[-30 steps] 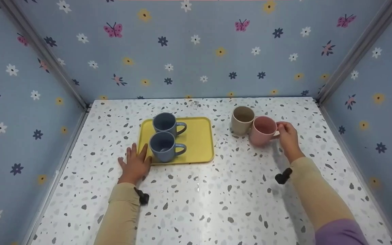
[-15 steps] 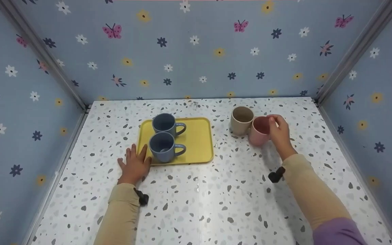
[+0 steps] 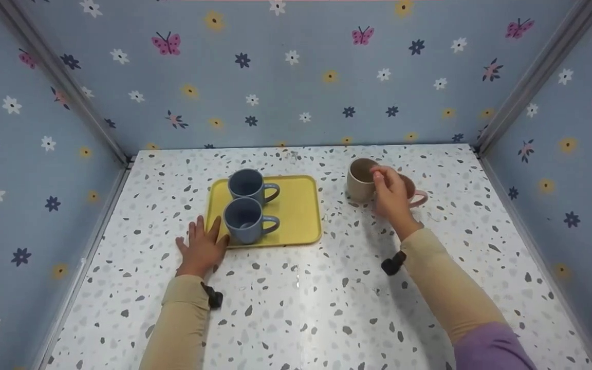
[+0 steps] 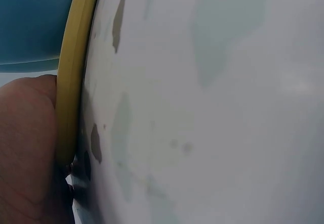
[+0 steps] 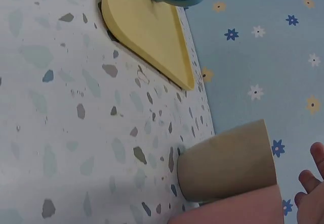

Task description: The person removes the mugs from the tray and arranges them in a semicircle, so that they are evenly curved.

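Note:
My left hand [image 3: 202, 249] rests with spread fingers at the near left corner of the yellow tray [image 3: 296, 216]. Close beside its fingers, a blue mug [image 3: 243, 222] stands on the tray, with a second blue mug [image 3: 245, 184] behind it. Over on the right, my right hand [image 3: 392, 196] hovers above the pink mug [image 3: 418, 199], hiding most of it. Its fingertips overlap the rim of the beige cup [image 3: 358, 189] in the head view. From the right wrist, the fingers [image 5: 310, 181] show loosely bent, above the rims and apart from both cups.
The white speckled table [image 3: 296, 298] is enclosed by blue walls [image 3: 296, 87] with flowers and butterflies. Pink mug and beige cup stand side by side, right of the tray. Black wrist cameras [image 3: 393, 263] sit on both forearms.
My right hand has let go of the pink mug's handle and moved left across the mug toward the beige cup. The left hand has stayed in place.

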Demonstrator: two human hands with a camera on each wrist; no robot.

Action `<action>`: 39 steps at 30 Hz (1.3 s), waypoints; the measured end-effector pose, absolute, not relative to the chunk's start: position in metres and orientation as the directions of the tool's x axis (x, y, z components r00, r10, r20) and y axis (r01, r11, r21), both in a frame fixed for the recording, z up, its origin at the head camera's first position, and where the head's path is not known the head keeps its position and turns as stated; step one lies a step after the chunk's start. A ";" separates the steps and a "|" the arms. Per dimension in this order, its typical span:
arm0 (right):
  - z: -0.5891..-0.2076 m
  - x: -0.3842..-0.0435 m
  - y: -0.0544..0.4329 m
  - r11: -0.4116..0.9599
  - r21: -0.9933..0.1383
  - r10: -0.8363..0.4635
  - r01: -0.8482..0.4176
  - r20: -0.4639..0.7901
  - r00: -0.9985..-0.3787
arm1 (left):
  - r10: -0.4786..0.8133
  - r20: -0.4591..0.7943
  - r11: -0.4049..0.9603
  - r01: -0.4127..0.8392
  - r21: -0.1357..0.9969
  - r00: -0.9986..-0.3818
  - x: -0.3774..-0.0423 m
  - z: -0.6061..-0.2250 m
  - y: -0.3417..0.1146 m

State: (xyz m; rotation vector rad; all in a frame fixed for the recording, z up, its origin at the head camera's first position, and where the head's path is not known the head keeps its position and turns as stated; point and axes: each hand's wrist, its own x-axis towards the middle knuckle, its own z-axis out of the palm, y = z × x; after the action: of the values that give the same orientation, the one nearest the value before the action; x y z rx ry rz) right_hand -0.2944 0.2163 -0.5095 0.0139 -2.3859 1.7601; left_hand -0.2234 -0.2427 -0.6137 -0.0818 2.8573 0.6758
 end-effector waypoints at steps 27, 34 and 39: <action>-0.549 -0.282 0.101 0.118 -0.974 -0.169 -0.191 0.170 -0.971 | -0.024 -0.250 0.899 -0.131 0.419 -0.968 -0.224 -0.611 -0.242; -0.561 -0.277 0.079 0.091 -0.986 -0.217 -0.143 0.120 -0.969 | -0.017 -0.237 0.898 -0.119 0.423 -0.971 -0.224 -0.609 -0.240; -0.566 -0.272 0.064 0.074 -0.990 -0.243 -0.121 0.099 -0.965 | -0.022 -0.236 0.899 -0.123 0.420 -0.972 -0.223 -0.608 -0.240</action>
State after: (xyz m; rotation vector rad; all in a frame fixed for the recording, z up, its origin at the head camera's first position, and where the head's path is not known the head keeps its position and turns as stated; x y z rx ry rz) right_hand -0.2724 0.0644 -0.5663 0.4020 -2.3671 2.1652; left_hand -0.2233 -0.2400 -0.6082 -0.1098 2.8390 0.6498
